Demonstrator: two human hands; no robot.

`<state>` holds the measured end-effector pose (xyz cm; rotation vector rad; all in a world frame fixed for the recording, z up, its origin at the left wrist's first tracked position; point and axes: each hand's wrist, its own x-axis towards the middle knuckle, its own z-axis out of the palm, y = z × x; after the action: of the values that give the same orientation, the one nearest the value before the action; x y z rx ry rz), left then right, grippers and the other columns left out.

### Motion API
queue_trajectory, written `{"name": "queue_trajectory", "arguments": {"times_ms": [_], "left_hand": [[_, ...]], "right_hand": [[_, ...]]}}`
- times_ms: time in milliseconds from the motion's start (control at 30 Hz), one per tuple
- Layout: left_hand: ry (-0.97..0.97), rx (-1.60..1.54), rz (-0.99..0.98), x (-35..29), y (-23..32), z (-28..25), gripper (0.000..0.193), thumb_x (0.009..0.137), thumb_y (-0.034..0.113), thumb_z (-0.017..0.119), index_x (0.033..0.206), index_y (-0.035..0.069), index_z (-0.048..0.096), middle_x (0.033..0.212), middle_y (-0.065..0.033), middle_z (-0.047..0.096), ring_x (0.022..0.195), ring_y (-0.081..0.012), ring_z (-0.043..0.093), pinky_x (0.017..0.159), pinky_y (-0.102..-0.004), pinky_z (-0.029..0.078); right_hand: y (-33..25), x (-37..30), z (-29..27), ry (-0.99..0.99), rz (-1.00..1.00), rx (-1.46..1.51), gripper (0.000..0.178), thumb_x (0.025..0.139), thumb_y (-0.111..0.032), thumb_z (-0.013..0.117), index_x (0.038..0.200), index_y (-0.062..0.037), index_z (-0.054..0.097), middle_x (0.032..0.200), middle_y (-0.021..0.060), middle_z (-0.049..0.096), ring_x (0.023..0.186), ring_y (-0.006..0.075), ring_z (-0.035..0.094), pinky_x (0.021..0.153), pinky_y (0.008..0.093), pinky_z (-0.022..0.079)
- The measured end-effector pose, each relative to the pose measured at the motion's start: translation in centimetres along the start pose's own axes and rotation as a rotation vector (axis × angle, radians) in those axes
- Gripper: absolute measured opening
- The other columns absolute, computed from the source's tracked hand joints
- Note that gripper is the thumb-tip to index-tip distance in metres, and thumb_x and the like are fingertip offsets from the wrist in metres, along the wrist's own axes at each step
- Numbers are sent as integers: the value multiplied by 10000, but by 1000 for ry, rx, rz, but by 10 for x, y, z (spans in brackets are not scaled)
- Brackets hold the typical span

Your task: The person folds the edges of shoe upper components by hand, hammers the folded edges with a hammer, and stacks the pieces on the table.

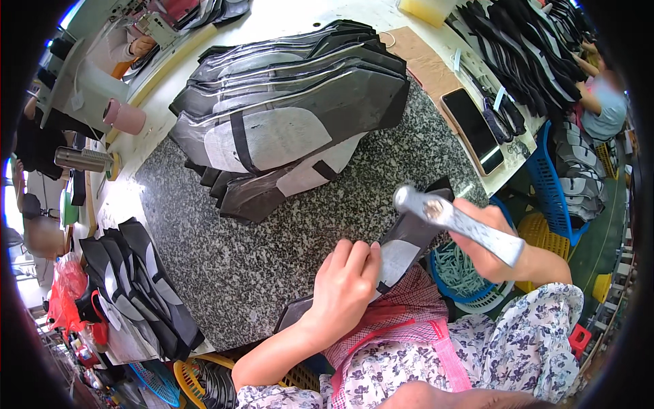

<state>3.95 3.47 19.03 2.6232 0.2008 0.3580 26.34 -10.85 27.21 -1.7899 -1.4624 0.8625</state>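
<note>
My right hand [485, 238] is closed round a hammer [460, 219], its metal head raised above the stone slab. Under the hammer lies a long black piece [417, 230] with a light grey patch, flat along the slab's near edge. My left hand [346, 278] presses on this piece with its fingers bent and together; the fingertips and part of the piece are hidden beneath it. Farther off on the slab rests a big stack of black and grey cut pieces [279, 129], overlapping in layers.
The speckled stone slab [238, 266] tops the white table. More pieces [139, 286] lie at the left. A phone [471, 129] sits at the right, near a blue basket [545, 184] and a basket of pale scraps [462, 269]. Other people work at both sides.
</note>
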Motion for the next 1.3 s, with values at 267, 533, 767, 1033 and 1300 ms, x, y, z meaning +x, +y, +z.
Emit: {"name": "queue_trajectory", "arguments": {"times_ms": [267,533,767,1033,1300], "left_hand": [[-68,245,77,5,6,-1,425,767,73,645,1145,-118,672,974,-105,562,889,-242,569,691,-329,508],[6,-363,-234,-19,-11,-10,343,767,-27,710,1108,1,735,963,-119,633,866,-309,609,749,-383,552],[17,-66,-41,-20,2,-8,456,699,-27,657,1152,-73,680,1021,-130,607,915,-292,590,761,-381,548],[63,-177,-191,-28,-11,-12,287,766,37,710,1049,4,741,942,-86,657,852,-279,601,745,-381,528],[85,111,-162,-56,6,-17,261,761,52,741,1020,64,761,937,-21,678,903,-225,583,738,-363,436]], "right_hand": [[9,-1,15,-16,73,-31,195,951,-110,611,1080,10,526,783,244,668,771,454,697,617,468,543],[19,0,27,-151,104,-43,148,925,-58,567,1028,12,487,736,272,633,745,491,656,620,526,521],[16,-7,39,-200,-16,-27,222,917,-8,609,1117,22,516,801,193,632,721,408,702,565,403,529],[7,-3,51,-301,107,20,234,883,-38,599,1095,18,516,790,273,667,790,479,689,633,516,536],[-8,14,41,-184,-36,24,176,934,-68,609,1071,18,541,774,208,654,729,410,707,591,456,534]]}}
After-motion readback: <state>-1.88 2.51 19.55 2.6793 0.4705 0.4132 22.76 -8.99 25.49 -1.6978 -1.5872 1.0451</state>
